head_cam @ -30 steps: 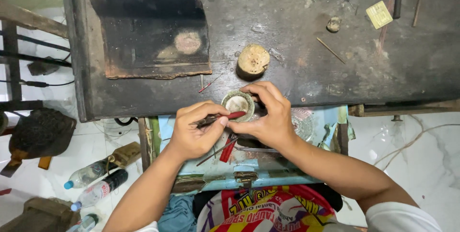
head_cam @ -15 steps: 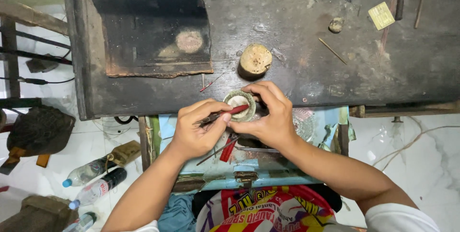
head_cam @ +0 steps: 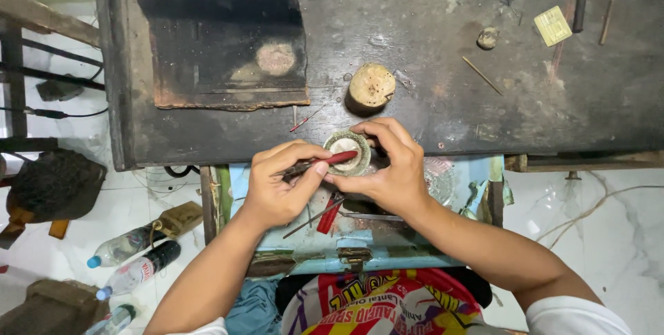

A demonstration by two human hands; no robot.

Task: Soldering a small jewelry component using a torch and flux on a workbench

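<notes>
My left hand (head_cam: 280,186) grips a thin tool with a red handle (head_cam: 340,159), laid across a small round ring-shaped piece (head_cam: 347,152) at the front edge of the dark workbench (head_cam: 429,100). My right hand (head_cam: 387,169) curls around that round piece from the right and holds it steady. Both hands touch over the piece, and its lower part is hidden by my fingers. A short wooden stump (head_cam: 371,87) stands just behind it.
A scorched dark board (head_cam: 225,44) lies at the bench's left. Thin sticks, rods and a yellow card (head_cam: 552,25) are at the back right. A pale blue open drawer (head_cam: 360,238) with red tools sits below. Plastic bottles (head_cam: 131,266) lie on the floor, left.
The hands and round piece have stayed in the same spot; the red-handled tool tip has shifted only slightly across the piece.
</notes>
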